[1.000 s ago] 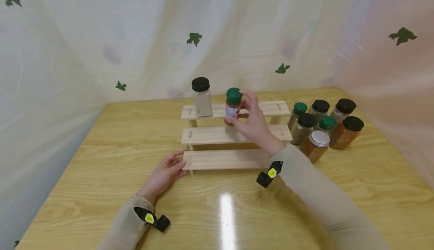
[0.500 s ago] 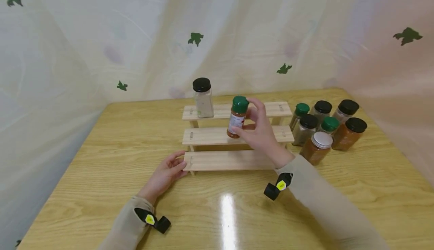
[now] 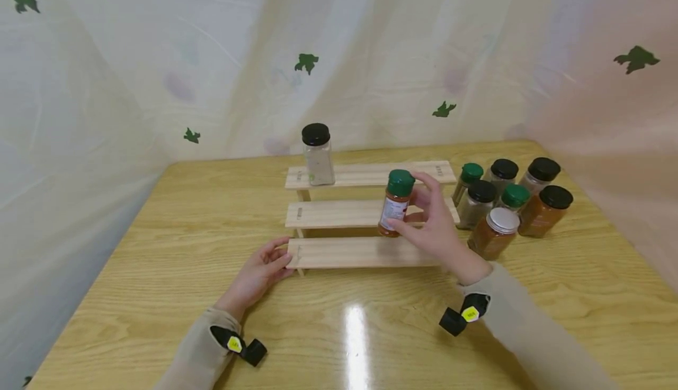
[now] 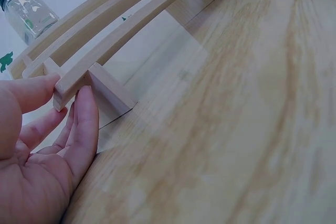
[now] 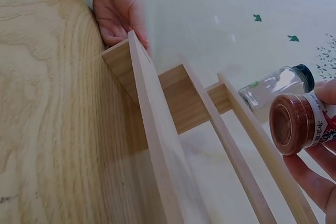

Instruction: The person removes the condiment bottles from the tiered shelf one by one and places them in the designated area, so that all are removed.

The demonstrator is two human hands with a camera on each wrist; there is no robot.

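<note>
In the head view my right hand (image 3: 436,225) grips a small spice jar (image 3: 394,205) with a green cap and red-brown contents. It holds the jar upright over the right half of a three-step wooden rack (image 3: 344,253), between the middle and front steps. The right wrist view shows the jar's base (image 5: 287,124) clear of the boards. My left hand (image 3: 259,272) holds the left end of the front step, thumb on the board's edge and fingers beneath, as the left wrist view shows. On the top step's left stands a clear black-capped jar (image 3: 319,157).
To the right of the rack, several spice jars stand grouped on the wooden table (image 3: 159,307). Among them are a silver-lidded jar (image 3: 494,234), a black-capped orange-brown jar (image 3: 545,210) and a green-capped jar (image 3: 468,179). A pale leaf-patterned cloth (image 3: 371,55) hangs behind.
My right hand has carried the green-capped jar from the top step toward me and to the right, now lower and nearer the front step. The left hand stays on the rack.
</note>
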